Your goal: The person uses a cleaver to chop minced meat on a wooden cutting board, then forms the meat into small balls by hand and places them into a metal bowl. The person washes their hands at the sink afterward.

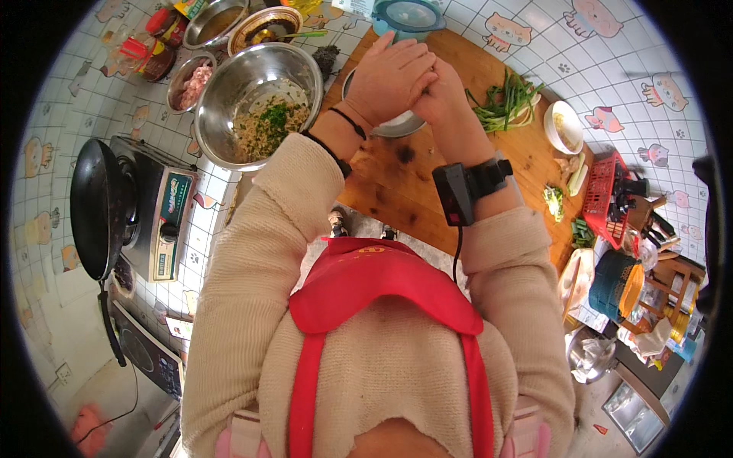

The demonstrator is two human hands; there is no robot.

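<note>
Over a metal bowl (398,127) on the wooden board (395,177), my left hand (389,80) and my right hand (440,91) are pressed together, the left lying across the right. Whether something is between the palms is hidden. Both hands cover most of the bowl beneath them. To their left stands a large steel mixing bowl (215,129) with a minced mixture (255,134) and chopped green herbs (278,116) in it. Green onions (507,103) lie on the board to the right of my hands. Behind them is a blue-lidded container (409,16).
A small bowl of diced meat (194,86), sauce jars (154,57) and a black wok (94,212) on a gas stove (157,223) are at the left. At the right stand a white bowl (564,127), a red plastic basket (601,197) and a knife block (644,220).
</note>
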